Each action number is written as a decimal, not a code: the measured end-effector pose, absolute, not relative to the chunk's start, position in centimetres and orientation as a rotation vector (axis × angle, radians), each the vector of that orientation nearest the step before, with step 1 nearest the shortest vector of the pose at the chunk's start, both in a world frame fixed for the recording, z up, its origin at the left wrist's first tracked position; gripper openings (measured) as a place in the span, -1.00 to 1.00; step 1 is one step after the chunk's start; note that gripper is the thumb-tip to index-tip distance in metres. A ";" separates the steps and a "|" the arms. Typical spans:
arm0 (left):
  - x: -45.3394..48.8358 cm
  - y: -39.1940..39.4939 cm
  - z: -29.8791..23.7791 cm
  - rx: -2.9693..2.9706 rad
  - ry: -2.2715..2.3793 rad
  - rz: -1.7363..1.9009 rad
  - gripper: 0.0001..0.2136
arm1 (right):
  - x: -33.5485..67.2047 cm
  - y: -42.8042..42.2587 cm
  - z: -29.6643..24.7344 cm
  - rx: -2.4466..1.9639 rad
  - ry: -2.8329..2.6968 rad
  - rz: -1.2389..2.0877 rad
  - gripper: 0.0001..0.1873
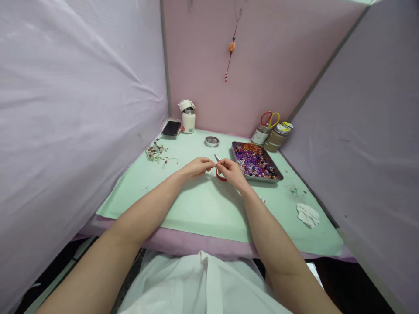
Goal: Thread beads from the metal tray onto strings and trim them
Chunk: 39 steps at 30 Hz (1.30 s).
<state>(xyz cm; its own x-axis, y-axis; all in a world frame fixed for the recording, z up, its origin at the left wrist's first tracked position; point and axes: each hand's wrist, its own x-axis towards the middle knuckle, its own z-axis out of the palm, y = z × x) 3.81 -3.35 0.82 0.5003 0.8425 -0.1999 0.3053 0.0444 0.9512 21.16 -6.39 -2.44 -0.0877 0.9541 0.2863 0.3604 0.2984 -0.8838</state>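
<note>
My left hand [198,167] and my right hand [231,172] meet over the middle of the table, fingertips almost touching. Both are closed in a pinch; whatever sits between the fingers is too small to make out. Right at my right hand is a pair of red-handled scissors [220,175], partly covered by its fingers. The blade points away from me; I cannot tell whether the scissors are held or lie on the table. Just right of that hand stands a metal tray [278,173] filled with purple and other coloured beads [253,162].
A small round tin [212,141] stands behind my hands. Beaded strings [156,151] lie at left, near a phone [172,128] and a white bottle [188,121]. Jars [276,140] with red and yellow scissors [270,119] stand back right; a white glove [308,215] lies front right.
</note>
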 end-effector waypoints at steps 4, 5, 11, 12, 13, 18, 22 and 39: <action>3.9 -3.4 0.8 1.499 1.056 0.531 -0.73 | 21.2 -6.3 -2.6 -1.225 -1.640 0.793 -0.77; 3.9 -3.5 0.9 1.494 1.065 0.526 -0.74 | 21.2 -6.3 -2.6 -1.224 -1.639 0.794 -0.77; 3.8 -4.0 1.6 1.460 1.069 0.529 -0.82 | 21.2 -6.3 -2.6 -1.238 -1.635 0.810 -0.77; 3.8 -4.0 1.6 1.459 1.076 0.521 -0.82 | 21.2 -6.4 -2.5 -1.239 -1.638 0.805 -0.77; 3.8 -4.0 1.6 1.458 1.082 0.520 -0.82 | 21.1 -6.5 -2.4 -1.237 -1.644 0.795 -0.77; 3.7 -3.5 1.1 1.404 1.076 0.561 -0.82 | 20.9 -7.0 -2.1 -1.192 -1.729 0.663 -0.73; 3.7 -3.2 0.9 1.340 1.047 0.597 -0.80 | 20.9 -6.9 -2.2 -1.179 -1.842 0.447 -0.92; 4.0 -2.6 -0.4 1.668 1.099 0.770 -0.85 | 21.3 -6.5 -2.2 -1.148 -1.910 0.273 -0.87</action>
<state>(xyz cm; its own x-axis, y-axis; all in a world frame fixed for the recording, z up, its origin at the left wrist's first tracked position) 4.04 -2.64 -0.44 0.3951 0.9186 -0.0002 0.3130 -0.1344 0.9402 21.28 -6.48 -2.24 -0.1994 0.8015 0.5638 0.6118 0.5513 -0.5673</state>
